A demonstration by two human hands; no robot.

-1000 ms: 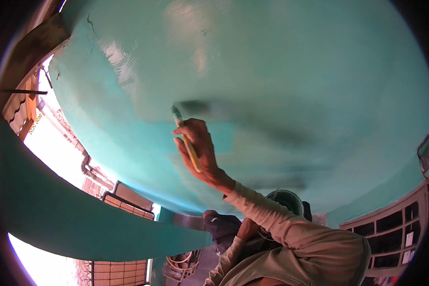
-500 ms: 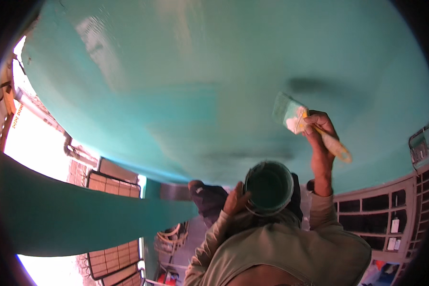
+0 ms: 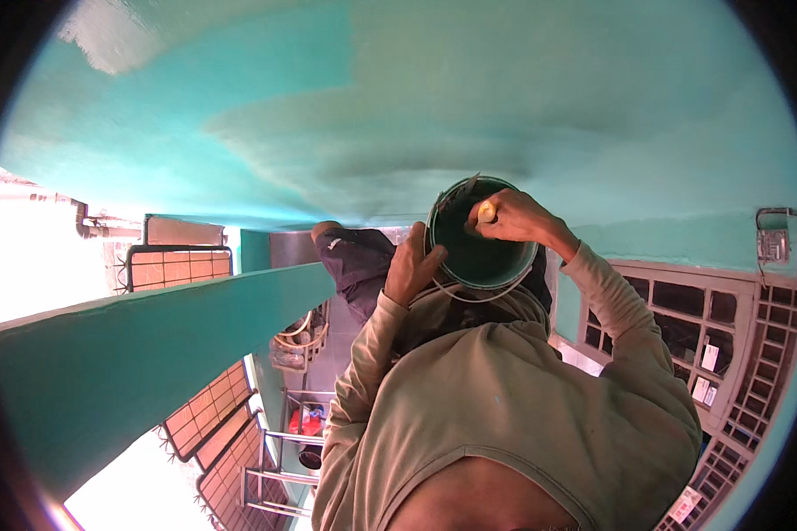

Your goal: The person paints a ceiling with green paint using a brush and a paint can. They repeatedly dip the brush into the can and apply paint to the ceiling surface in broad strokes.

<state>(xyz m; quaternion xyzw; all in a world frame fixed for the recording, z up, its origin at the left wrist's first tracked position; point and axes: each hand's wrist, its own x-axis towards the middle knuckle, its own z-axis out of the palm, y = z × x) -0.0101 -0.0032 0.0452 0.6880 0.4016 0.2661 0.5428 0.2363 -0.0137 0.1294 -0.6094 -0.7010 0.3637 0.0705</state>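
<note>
My left hand (image 3: 412,265) grips the rim of a round green paint bucket (image 3: 483,258) and holds it up in front of me, just under the teal ceiling (image 3: 416,97). My right hand (image 3: 518,217) is closed around the yellow handle of a paintbrush (image 3: 486,211). The brush's bristles point down into the bucket at its left rim. Both sleeves are beige and rise from the lower edge.
A teal beam (image 3: 150,354) runs across the left. A pale unpainted patch (image 3: 115,35) shows at the ceiling's top left. Barred windows (image 3: 717,336) and a wall-mounted electrical box (image 3: 773,243) are on the right. A dark bundle (image 3: 359,257) and a metal frame (image 3: 274,478) lie below.
My right hand has come off the ceiling with the brush and lowered it into the bucket. The bucket has risen higher in view.
</note>
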